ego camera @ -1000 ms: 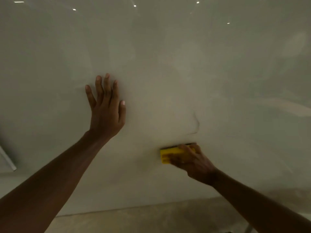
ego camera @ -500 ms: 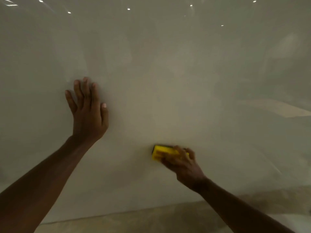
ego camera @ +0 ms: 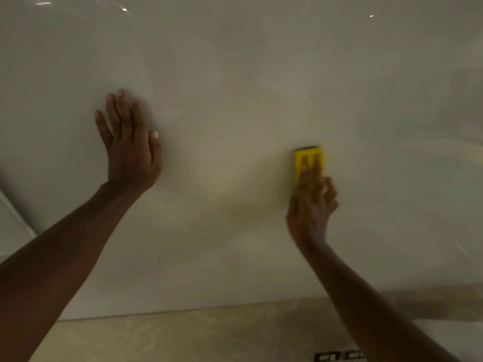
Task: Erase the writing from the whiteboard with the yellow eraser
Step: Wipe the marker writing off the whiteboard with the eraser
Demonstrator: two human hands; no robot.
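The glossy whiteboard [ego camera: 235, 74] fills nearly the whole view; I see no writing on it, only faint smudges and reflected lights. My right hand [ego camera: 311, 205] presses the yellow eraser [ego camera: 308, 159] flat against the board right of centre, fingers pointing up over it. The eraser stands upright with a dark strip along its top edge. My left hand [ego camera: 130, 147] lies flat on the board to the left, fingers spread and holding nothing.
The board's lower edge runs across the bottom, with a beige wall [ego camera: 209, 335] under it. Two dark wall sockets [ego camera: 337, 356] sit at the bottom right. A pale frame edge [ego camera: 15, 212] shows at far left.
My right hand has swung the eraser up and to the right, turning it from lying sideways to upright. The faint dark mark seen a second ago is gone. My left hand stays flat on the board.
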